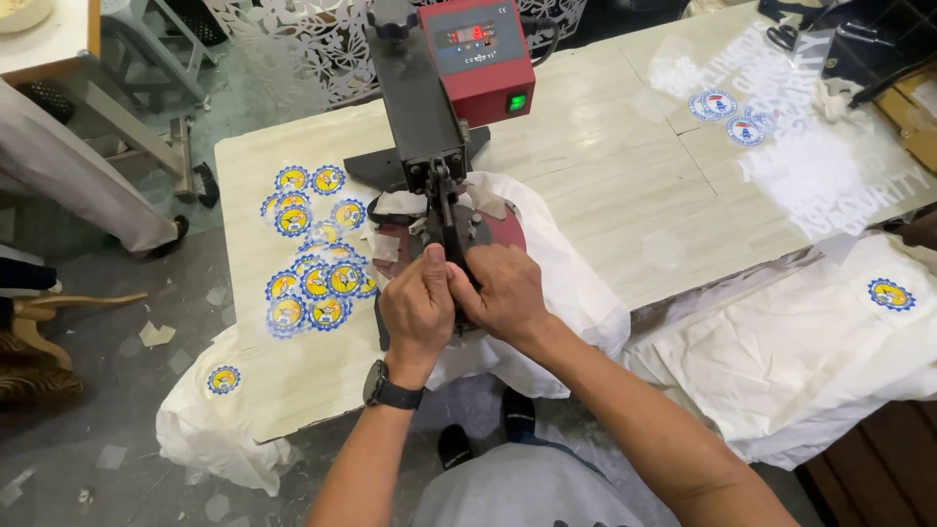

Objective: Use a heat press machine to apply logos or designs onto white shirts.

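Both hands, left hand and right hand, closed around press handle over white garment; pressing step, likely needing steady downward pull next.

Both forearms reach forward and converge. The left hand, a watch on its wrist, and the right hand are curled closed, knuckles touching.

Head camera looks steeply down, close over the table.
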